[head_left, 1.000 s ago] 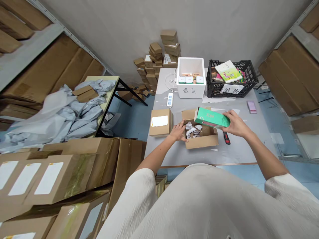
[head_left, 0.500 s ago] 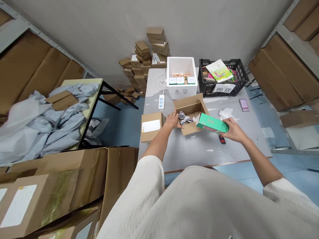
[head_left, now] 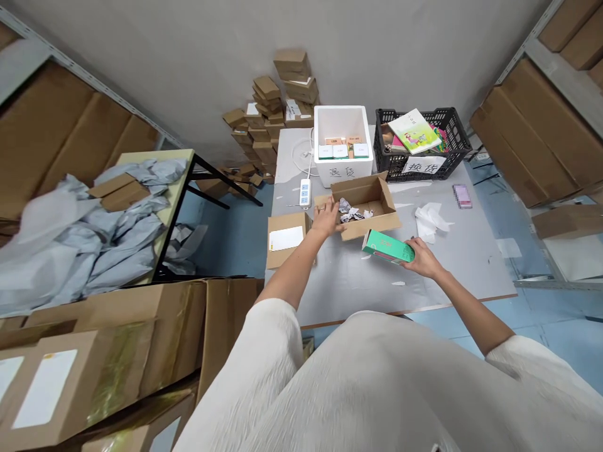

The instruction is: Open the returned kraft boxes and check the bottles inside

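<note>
An open cardboard box with crumpled paper inside stands on the grey table. My left hand rests on the box's left flap, fingers spread over its edge. In my right hand is the right end of a green box, held just in front of the open box and low over the table. A closed cardboard box with a white label lies left of my left hand.
Behind are a white foam box and a black crate holding books. Crumpled white paper, a phone and a power strip lie on the table. Large cartons stand at the lower left.
My right hand has brought the green box left and nearer to me, away from the open box's right side. The open box has turned slightly, and my left hand stays at its left side.
</note>
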Action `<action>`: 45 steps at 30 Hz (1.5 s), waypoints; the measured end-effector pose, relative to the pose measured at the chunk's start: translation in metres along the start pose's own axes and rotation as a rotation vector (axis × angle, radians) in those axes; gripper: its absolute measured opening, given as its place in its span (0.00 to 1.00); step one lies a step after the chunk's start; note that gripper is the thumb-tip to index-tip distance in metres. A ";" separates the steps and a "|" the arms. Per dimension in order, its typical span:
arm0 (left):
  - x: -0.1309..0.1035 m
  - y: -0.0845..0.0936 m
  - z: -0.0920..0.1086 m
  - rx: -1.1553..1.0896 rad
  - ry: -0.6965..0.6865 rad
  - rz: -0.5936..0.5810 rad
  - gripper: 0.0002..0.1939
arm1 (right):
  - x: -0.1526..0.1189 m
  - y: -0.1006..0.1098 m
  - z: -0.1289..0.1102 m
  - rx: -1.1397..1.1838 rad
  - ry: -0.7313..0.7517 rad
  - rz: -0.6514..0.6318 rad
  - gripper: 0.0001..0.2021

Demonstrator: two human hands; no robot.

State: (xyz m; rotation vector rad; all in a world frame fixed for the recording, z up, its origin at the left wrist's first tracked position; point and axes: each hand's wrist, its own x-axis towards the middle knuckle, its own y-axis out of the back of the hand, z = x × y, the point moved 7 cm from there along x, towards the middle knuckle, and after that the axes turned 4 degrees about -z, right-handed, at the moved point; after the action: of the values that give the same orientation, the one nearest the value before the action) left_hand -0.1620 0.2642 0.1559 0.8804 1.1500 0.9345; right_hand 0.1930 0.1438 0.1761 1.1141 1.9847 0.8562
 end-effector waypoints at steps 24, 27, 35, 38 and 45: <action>-0.139 -0.139 0.074 -1.320 -0.034 0.268 0.51 | 0.027 -0.129 -0.017 0.496 0.166 -0.116 0.49; -0.135 -0.145 0.082 -1.255 -0.027 0.292 0.47 | 0.025 -0.113 -0.031 0.529 0.230 -0.085 0.51; -0.122 -0.169 0.094 -1.126 -0.071 0.173 0.43 | 0.029 -0.102 -0.032 0.395 0.262 -0.049 0.31; -0.121 -0.171 0.092 -1.047 -0.070 0.168 0.44 | 0.030 -0.103 -0.026 0.368 0.279 -0.062 0.32; -0.123 -0.162 0.086 -1.011 -0.087 0.140 0.50 | 0.035 -0.098 -0.029 0.290 0.291 -0.085 0.33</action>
State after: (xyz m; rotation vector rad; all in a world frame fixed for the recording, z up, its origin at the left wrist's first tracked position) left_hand -0.0727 0.0843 0.0643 0.1625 0.4140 1.3800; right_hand 0.1140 0.1281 0.1038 1.1019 2.4404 0.7346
